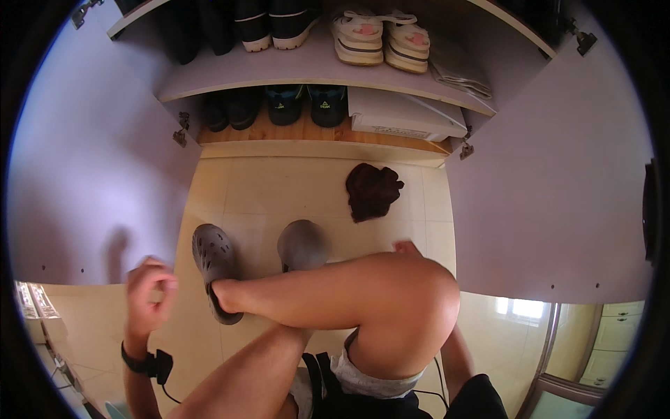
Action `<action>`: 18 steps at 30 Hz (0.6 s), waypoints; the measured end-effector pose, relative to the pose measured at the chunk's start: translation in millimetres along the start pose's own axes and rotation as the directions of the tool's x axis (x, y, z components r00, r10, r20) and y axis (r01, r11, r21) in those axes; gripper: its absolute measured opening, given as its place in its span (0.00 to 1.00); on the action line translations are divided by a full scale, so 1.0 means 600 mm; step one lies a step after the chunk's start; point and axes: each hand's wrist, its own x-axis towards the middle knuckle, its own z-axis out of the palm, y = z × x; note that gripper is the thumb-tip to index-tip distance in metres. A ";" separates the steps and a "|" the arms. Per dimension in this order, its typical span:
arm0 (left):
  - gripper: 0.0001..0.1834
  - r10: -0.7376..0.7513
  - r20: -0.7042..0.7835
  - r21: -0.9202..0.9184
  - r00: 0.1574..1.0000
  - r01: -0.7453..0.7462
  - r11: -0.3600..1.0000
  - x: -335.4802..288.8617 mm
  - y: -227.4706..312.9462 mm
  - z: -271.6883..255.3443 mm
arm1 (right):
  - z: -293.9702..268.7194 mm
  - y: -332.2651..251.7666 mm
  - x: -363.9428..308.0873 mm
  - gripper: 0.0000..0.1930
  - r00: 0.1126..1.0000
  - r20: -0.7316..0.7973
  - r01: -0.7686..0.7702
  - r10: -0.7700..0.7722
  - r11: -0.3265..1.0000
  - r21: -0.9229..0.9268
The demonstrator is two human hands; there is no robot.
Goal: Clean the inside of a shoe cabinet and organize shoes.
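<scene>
My left hand is raised beside the left cabinet door, its fingers curled loosely with nothing visible in them. A black band with a small box sits on that wrist. My right hand is mostly hidden behind my bent right knee; only blurred fingertips show past it. My right leg lies across the left one, and its foot is in a grey clog with holes. A second grey clog, blurred, is partly covered by the crossed shin. A crumpled dark brown cloth lies on the tiles in front of the cabinet.
An open shoe cabinet stands ahead, its left door and right door swung wide. White sneakers and dark boots occupy the upper shelf. Below are dark shoes and a white box. Thin cables run near my hips.
</scene>
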 end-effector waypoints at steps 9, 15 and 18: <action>0.33 -0.301 0.328 0.201 0.895 0.245 0.948 0.075 -0.121 0.169 | 0.131 -0.007 0.291 0.33 0.839 -0.033 0.178 -0.543 0.331 -0.927; 0.30 -0.462 0.505 -0.211 0.729 0.623 0.753 0.025 -0.176 0.261 | 0.034 -0.037 0.310 0.21 0.721 -0.274 0.260 -0.637 0.614 -0.745; 0.22 -0.482 0.439 -0.224 0.758 0.612 0.759 0.009 -0.148 0.230 | 0.027 -0.153 0.274 0.19 0.475 -0.588 0.405 -0.655 0.756 -0.515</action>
